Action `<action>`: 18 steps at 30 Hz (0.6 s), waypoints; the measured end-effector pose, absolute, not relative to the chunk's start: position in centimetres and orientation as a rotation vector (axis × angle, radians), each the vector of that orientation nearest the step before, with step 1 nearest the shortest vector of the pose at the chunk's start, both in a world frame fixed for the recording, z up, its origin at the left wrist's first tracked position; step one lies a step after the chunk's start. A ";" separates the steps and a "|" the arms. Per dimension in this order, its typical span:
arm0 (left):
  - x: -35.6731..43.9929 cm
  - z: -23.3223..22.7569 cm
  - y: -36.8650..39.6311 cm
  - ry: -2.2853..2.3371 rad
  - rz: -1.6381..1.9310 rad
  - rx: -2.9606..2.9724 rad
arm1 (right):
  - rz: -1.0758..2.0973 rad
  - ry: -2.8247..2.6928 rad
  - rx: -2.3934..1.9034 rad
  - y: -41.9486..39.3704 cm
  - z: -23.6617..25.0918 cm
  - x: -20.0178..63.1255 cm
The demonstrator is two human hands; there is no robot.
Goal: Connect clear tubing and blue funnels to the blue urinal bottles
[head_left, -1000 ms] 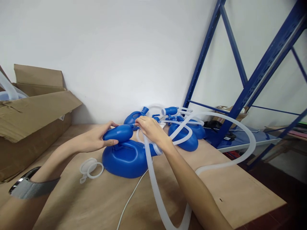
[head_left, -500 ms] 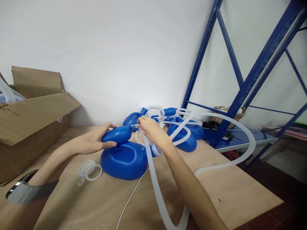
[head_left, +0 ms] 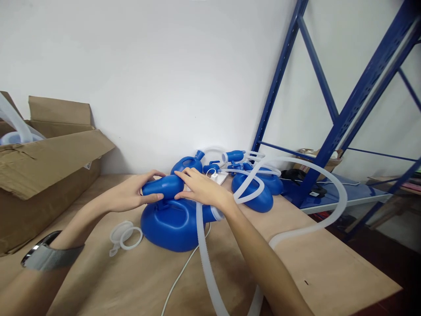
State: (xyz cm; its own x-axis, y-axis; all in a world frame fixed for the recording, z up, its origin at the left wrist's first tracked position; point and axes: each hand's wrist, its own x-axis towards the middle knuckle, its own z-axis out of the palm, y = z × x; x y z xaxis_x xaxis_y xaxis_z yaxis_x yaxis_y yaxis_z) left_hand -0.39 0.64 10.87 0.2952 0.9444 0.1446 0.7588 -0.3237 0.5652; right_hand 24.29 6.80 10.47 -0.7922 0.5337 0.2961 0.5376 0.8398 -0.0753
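My left hand (head_left: 144,193) grips a blue urinal funnel (head_left: 166,187), thumb below and fingers above. On its right end lie the fingers of my right hand (head_left: 200,186), holding it from that side and hiding the tip. A translucent ribbed hose (head_left: 205,259) hangs down from under my right hand; its join to the funnel is hidden. Just beneath the funnel, a blue urinal bottle (head_left: 169,232) with a moulded handle rests on the table, its white-rimmed mouth (head_left: 217,213) pointing right. Left of the bottle lies a translucent cap with a ring (head_left: 121,236).
Several more blue urinal bottles (head_left: 256,195) with hoses stand behind, toward the wall. A hose loop (head_left: 340,193) arches over the table's right side. An open cardboard box (head_left: 49,193) is at left, a blue metal rack (head_left: 329,136) at right. A white cable (head_left: 180,274) crosses the wooden table (head_left: 315,259).
My right hand has shifted from the hose joint at the funnel's tip left onto the funnel's body. The left hand keeps its hold. The view has moved slightly.
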 end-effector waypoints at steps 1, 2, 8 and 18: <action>-0.6 10.8 0.8 1.512 0.686 2.144 | -0.001 -2.696 -0.823 6.8 10.5 24.3; -0.8 10.7 1.0 1.504 0.726 2.100 | 0.015 -2.680 -0.832 6.9 10.4 24.3; -0.9 10.0 1.4 1.407 0.917 1.822 | 0.087 -2.663 -0.853 6.8 10.2 24.3; -1.0 7.4 2.7 1.368 1.073 1.499 | -0.054 -2.639 -0.989 6.3 10.6 24.2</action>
